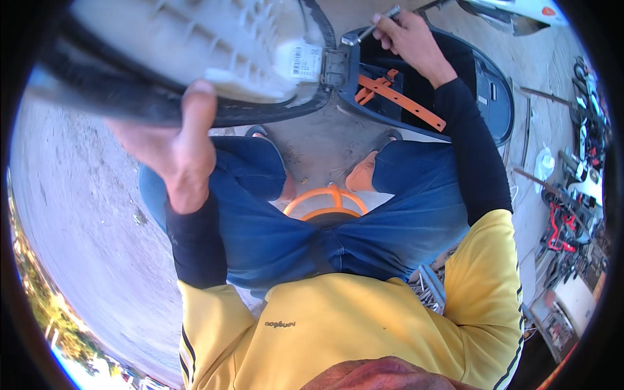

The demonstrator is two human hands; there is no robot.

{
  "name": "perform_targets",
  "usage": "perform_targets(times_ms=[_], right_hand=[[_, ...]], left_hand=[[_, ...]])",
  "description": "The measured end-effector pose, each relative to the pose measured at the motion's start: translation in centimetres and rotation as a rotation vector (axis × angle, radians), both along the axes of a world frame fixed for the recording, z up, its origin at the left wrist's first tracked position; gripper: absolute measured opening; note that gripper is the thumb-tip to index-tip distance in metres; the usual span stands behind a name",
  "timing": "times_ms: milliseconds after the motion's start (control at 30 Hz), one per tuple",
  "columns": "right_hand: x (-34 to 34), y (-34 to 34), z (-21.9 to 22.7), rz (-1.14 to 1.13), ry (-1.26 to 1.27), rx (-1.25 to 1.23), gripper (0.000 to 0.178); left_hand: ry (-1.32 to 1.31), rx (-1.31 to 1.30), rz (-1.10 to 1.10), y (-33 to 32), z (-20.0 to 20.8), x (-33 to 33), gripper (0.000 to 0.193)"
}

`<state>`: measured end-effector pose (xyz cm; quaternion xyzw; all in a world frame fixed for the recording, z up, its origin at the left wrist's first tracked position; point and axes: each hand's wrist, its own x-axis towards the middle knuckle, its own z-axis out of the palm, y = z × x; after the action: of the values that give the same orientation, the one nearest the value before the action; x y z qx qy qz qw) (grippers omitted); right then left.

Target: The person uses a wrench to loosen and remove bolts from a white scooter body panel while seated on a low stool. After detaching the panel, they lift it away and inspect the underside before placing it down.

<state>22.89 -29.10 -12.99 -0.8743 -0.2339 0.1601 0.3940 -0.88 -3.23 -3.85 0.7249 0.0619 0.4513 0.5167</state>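
My left hand [185, 140] grips the lower edge of a scooter seat [250, 49], thumb over the rim. The seat's pale ribbed underside faces me, with a black cover edge and a white label. In my right hand [409, 42] is a shiny metal wrench [370, 27]. The lower end of the wrench is close to the black hinge [335, 67], which joins the seat to a dark under-seat storage box [471, 97]; whether it touches a fastener I cannot tell. An orange metal bracket [406, 102] with holes lies across the open box, below my right hand.
I sit on a stool with an orange frame [331, 192], knees apart. Next to my right hip, a tray of tools [429, 289] shows. Several motorbikes and parts [588, 149] line the far right. White bodywork [513, 12] stands at the top right.
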Motion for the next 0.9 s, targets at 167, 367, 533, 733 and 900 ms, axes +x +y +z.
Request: perform_targets(times_ms=[167, 367, 533, 733, 900], right_hand=[[-0.8, 1.4, -3.2, 0.056, -0.059, -0.093, 0.036], [-0.2, 3.1, -6.4, 0.095, -0.202, -0.128, 0.04], [0.3, 5.2, -7.1, 0.156, -0.223, -0.213, 0.039], [2.4, 6.0, -6.4, 0.102, 0.108, -0.191, 0.035], [4.3, 7.4, -6.1, 0.136, 0.258, -0.212, 0.036]], left_hand=[[-0.057, 0.092, 0.046, 1.1, -1.1, 0.0, 0.068], [0.017, 0.177, 0.015, 1.6, -1.1, -0.5, 0.071], [-0.019, 0.128, 0.034, 1.4, -1.1, -0.3, 0.069], [0.056, 0.156, 0.135, 0.1, -0.1, -0.2, 0.08], [-0.065, 0.093, 0.035, 1.4, -1.7, 0.4, 0.084]])
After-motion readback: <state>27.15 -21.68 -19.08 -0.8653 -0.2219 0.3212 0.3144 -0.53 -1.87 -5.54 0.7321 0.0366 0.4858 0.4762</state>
